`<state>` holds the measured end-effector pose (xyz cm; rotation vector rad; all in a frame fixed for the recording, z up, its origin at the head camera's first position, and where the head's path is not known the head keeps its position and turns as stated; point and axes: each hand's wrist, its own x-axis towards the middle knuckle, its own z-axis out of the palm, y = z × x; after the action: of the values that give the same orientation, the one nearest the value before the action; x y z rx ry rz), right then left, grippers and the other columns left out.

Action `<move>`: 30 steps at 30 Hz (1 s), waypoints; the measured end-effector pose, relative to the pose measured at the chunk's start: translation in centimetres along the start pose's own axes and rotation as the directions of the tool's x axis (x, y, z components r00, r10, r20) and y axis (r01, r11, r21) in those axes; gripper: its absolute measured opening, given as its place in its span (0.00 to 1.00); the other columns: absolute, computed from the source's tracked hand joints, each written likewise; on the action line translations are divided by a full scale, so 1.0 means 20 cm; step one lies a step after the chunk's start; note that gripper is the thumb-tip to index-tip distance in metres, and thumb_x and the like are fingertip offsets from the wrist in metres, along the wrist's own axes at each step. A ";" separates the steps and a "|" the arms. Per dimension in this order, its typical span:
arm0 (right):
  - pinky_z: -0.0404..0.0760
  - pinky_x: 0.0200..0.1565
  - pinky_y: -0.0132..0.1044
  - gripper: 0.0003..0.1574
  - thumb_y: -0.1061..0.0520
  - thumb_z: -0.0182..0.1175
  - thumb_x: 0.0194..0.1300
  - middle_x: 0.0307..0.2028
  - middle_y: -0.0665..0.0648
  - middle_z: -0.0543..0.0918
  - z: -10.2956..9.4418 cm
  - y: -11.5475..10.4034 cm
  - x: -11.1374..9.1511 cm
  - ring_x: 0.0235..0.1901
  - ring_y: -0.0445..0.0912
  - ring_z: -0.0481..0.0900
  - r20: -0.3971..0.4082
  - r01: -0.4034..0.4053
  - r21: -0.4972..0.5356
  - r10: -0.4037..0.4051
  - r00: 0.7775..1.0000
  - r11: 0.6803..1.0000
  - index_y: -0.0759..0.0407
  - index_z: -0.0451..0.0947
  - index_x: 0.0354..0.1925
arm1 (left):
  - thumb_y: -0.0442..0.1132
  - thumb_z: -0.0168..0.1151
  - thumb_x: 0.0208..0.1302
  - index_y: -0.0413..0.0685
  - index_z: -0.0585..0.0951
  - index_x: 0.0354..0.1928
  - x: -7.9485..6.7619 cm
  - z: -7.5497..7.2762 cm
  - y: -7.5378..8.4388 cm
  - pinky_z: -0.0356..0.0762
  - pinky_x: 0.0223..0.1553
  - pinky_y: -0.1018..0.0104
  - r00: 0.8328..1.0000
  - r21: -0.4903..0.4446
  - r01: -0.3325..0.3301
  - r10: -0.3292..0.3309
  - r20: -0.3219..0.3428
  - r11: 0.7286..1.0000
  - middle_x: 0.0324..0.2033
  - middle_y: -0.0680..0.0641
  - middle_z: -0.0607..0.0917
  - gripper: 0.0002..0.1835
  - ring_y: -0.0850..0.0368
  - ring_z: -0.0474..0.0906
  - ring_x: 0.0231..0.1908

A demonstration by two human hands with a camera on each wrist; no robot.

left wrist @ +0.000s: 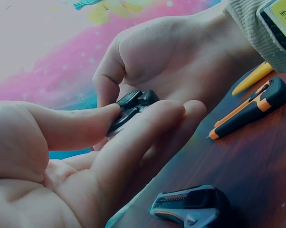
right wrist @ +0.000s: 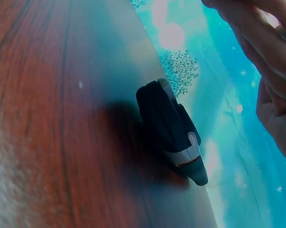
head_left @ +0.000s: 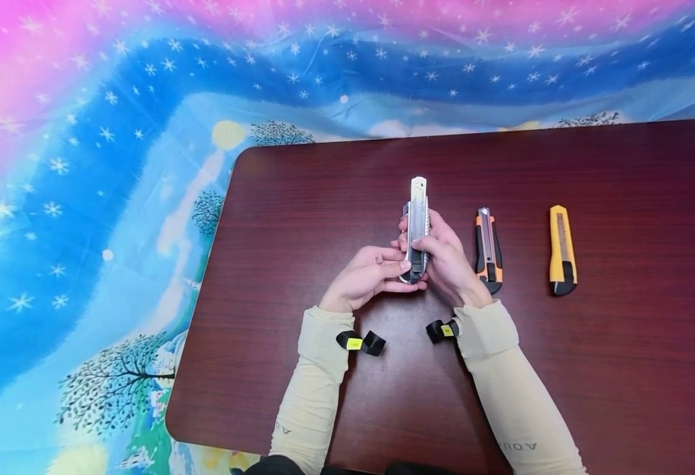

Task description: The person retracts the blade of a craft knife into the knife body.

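A silver utility knife (head_left: 419,221) with a black slider stands between my two hands, its metal end pointing away from me. My left hand (head_left: 368,274) pinches its lower end, the thumb near the slider. My right hand (head_left: 451,264) grips it from the right, thumb across the front and fingers behind. In the left wrist view my left hand (left wrist: 81,152) and right hand (left wrist: 176,59) cover most of the held knife (left wrist: 133,104); only its black end shows. A grey-and-black utility knife (left wrist: 188,206) lies on the table, largely hidden in the head view.
Right of my hands lie an orange-and-black utility knife (head_left: 488,254) and a yellow utility knife (head_left: 562,247). All rest on a dark red-brown wooden table (head_left: 638,369) with rounded corners. A snowflake-patterned cloth (head_left: 146,132) hangs behind and left of it. Cameras are strapped to both wrists.
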<state>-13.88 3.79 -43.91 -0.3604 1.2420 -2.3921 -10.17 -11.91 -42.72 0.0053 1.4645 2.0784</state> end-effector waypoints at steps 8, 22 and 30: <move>0.80 0.42 0.30 0.33 0.76 0.35 0.59 0.48 0.55 0.73 0.00 0.01 0.01 0.35 0.43 0.77 0.007 0.012 -0.048 -0.012 1.000 0.999 0.62 0.54 0.62 | 0.25 0.47 0.70 0.23 0.68 0.61 -0.01 -0.02 0.01 0.81 0.53 0.53 1.000 0.031 -0.007 0.007 0.002 1.000 0.54 0.26 0.76 0.19 0.48 0.84 0.41; 0.75 0.51 0.23 0.40 0.68 0.55 0.66 0.65 0.68 0.68 -0.03 0.02 0.03 0.52 0.40 0.73 -0.058 -0.073 -0.440 0.052 0.997 0.895 0.59 0.54 0.73 | 0.26 0.63 0.60 0.31 0.70 0.59 -0.01 -0.05 0.01 0.83 0.49 0.51 0.984 0.187 0.001 0.033 -0.177 0.982 0.48 0.28 0.81 0.25 0.52 0.85 0.34; 0.80 0.40 0.23 0.43 0.66 0.59 0.65 0.57 0.70 0.74 -0.01 0.05 0.05 0.44 0.38 0.79 -0.005 0.001 -0.614 -0.005 1.000 0.790 0.60 0.54 0.73 | 0.44 0.74 0.50 0.49 0.70 0.62 -0.01 -0.01 0.01 0.74 0.30 0.70 0.889 0.681 0.067 0.267 -0.373 0.729 0.30 0.46 0.85 0.36 0.57 0.78 0.28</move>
<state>-14.53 3.02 -44.76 -0.5410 2.0123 -1.9196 -10.18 -12.25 -42.58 -0.1176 2.5121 1.5417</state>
